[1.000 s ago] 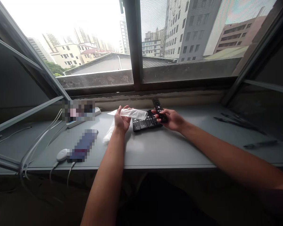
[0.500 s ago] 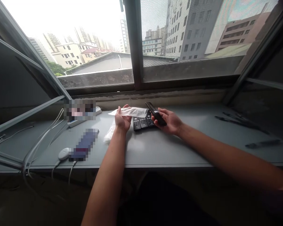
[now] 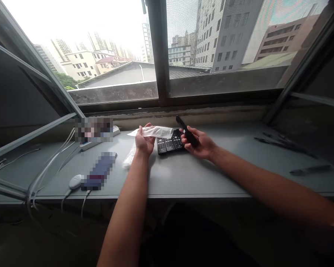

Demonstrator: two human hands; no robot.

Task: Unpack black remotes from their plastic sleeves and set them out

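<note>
In my left hand [image 3: 145,142] a thin, whitish plastic bag [image 3: 158,132] is pinched, its long flat end pointing right. My right hand [image 3: 200,144] grips a black remote control [image 3: 188,134], tilted with its far end up and to the left. Below and between both hands, several black remote controls [image 3: 169,145] lie side by side on the grey desk [image 3: 197,178]; the bag and my right hand cover part of them. More clear plastic bags [image 3: 129,158] rest on the desk just left of my left wrist.
A white power strip [image 3: 116,130] with blurred items stands at the back left. Nearer are a pixelated flat object [image 3: 100,171], a white round charger [image 3: 75,181] and white cables [image 3: 48,159]. Black pen-like items [image 3: 310,170] lie at right. A window frame [image 3: 161,55] rises behind.
The remote control in my right hand has turned more upright and shifted slightly right, away from the bag. My left hand and the bag have hardly moved.
</note>
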